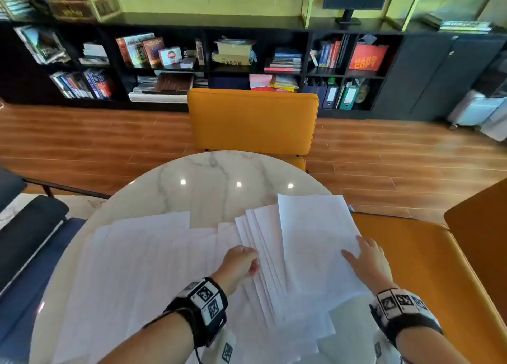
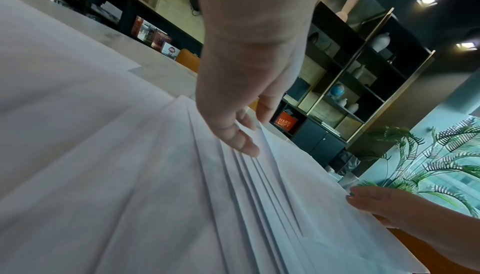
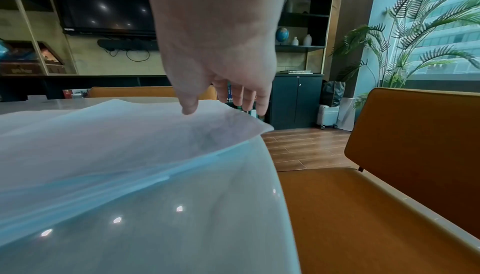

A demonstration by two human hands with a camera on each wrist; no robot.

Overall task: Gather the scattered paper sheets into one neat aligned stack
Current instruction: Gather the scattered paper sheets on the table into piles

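The left hand's [image 1: 241, 265] curled fingers [image 2: 241, 140] pressed on the stepped edges of the fanned white paper sheets [image 1: 263, 254]. The right hand [image 1: 367, 262] lay flat, fingers straight and slightly apart, on the top sheet's right edge [image 3: 241, 122]. More white sheets [image 1: 142, 267] covered the round white marble table [image 1: 208, 177].

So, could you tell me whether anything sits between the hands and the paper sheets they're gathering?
Nothing visible does. The left hand already rests its fingers on the fanned sheets, and the right hand lies flat on the top sheet at the table edge. Only paper covers the marble.
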